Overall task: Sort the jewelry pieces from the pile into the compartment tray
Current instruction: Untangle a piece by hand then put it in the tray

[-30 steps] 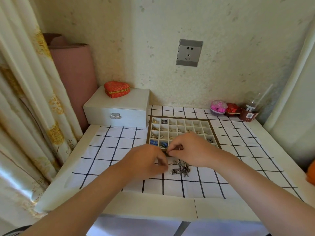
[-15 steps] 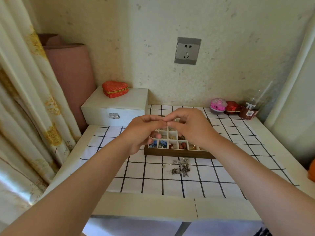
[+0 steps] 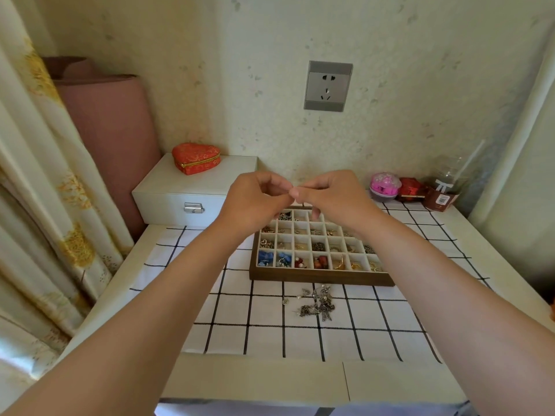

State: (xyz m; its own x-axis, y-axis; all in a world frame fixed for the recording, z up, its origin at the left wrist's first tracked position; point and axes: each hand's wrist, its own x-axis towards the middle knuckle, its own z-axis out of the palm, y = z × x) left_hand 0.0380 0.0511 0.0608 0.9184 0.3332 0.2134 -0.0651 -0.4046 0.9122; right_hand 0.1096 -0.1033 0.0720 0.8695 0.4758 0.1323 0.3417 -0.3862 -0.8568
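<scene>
Left hand: the left hand (image 3: 258, 196) is raised above the far end of the tray, fingers curled, thumb and forefinger tips pinched on a small piece (image 3: 295, 188)
Right hand: the right hand (image 3: 333, 193) meets it tip to tip, fingers curled, pinching the same small piece from the 3 o'clock side; what kind of piece it is cannot be told, it is too tiny
Compartment tray: the wooden compartment tray (image 3: 321, 279) lies on the checked cloth (image 3: 228, 334) on the tabletop (image 3: 255, 382); its near row holds blue, red and gold bits, and several far cells look bare
Pile: the jewelry pile (image 3: 318, 303) of dull metal bits lies loose on the cloth at 6 o'clock of the tray, just beside its near rim, apart from both hands
Step in hand: judged as handling one picked piece in the air, perhaps untangling or inspecting it, before it goes into a cell
Next move: it calls for choosing the cell that matches the piece, lowering one hand over it and letting go without knocking neighbouring cells, then going back to the pile at 6 o'clock
Surroundings: a white latched box (image 3: 192, 193) stands at 10 o'clock of the tray with a red heart-shaped case (image 3: 196, 157) on top
</scene>
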